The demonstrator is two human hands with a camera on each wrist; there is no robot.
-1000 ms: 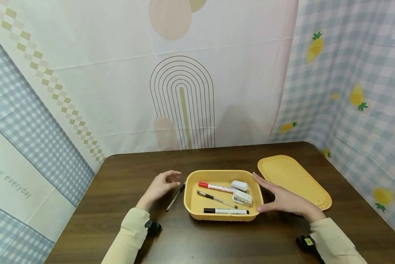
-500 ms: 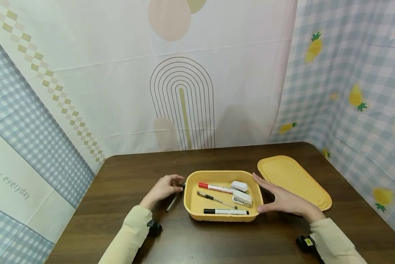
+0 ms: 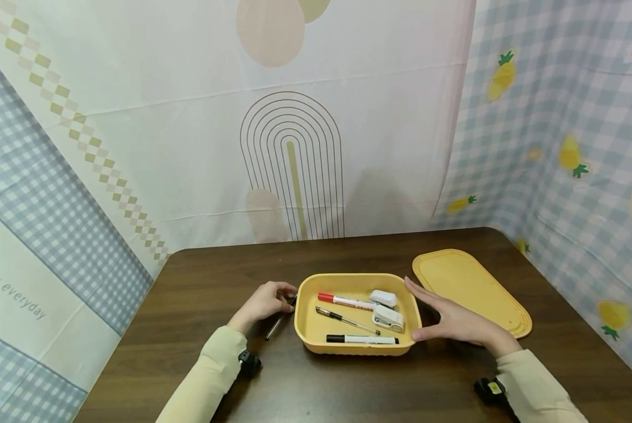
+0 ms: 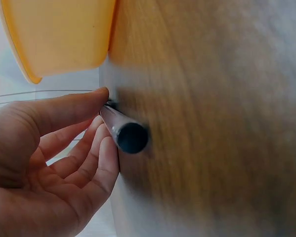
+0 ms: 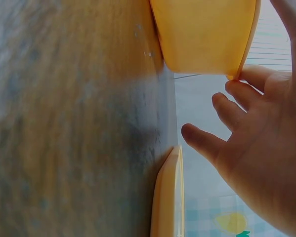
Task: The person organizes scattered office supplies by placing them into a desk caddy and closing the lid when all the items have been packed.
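On the table left of the yellow box [image 3: 342,348] my left hand [image 3: 263,302] pinches a black-capped pen [image 3: 275,328] between thumb and fingertips. The left wrist view shows the pen's dark round end [image 4: 133,138] pointing toward the camera, low over the wood. My right hand [image 3: 456,320] rests at the box's right end, thumb and fingers spread along the rim. Inside the box lie a red-capped marker [image 3: 345,301], a clear pen [image 3: 348,320], a black-capped marker [image 3: 362,339] and two small white staplers, the nearer stapler [image 3: 387,317] overlapping the farther stapler [image 3: 383,297].
A yellow lid [image 3: 469,288] lies flat on the table to the right of the box, behind my right hand. The dark wooden table [image 3: 316,388] ends at a white cloth backdrop [image 3: 400,147]. Checked cloth [image 3: 548,176] hangs at the right.
My left hand has moved slightly right and down to the pen beside the box, its fingers closing on the pen's far end. The right hand and box stay in place.
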